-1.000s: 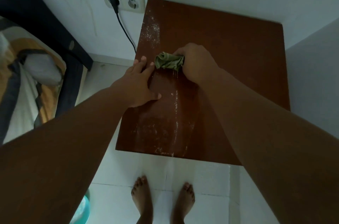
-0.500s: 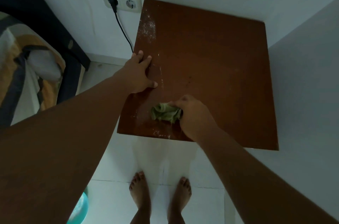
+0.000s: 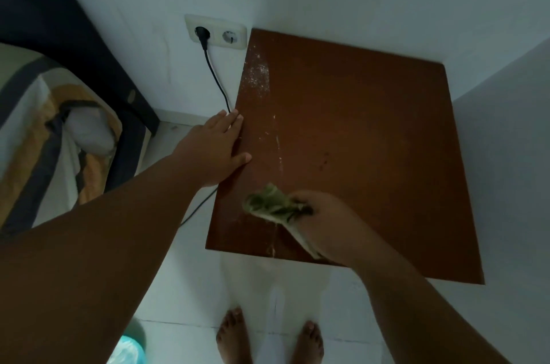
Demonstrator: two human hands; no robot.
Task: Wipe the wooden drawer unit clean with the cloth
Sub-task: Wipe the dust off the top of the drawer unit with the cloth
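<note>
The brown wooden drawer unit (image 3: 357,140) stands in a white corner, seen from above. White dust streaks mark its left strip and a line down toward the front edge. My right hand (image 3: 324,226) grips a crumpled green cloth (image 3: 269,204) near the front left of the top. My left hand (image 3: 214,152) lies flat with spread fingers on the unit's left edge, holding nothing.
A double wall socket (image 3: 215,32) with a black cable (image 3: 215,77) sits left of the unit. A bed with striped bedding (image 3: 44,137) fills the left side. My bare feet (image 3: 268,337) stand on white floor tiles; a turquoise object (image 3: 128,351) lies at bottom left.
My right hand dragged the cloth from the middle of the top down to its front edge, leaving a thin dust line. My left hand stayed on the left edge.
</note>
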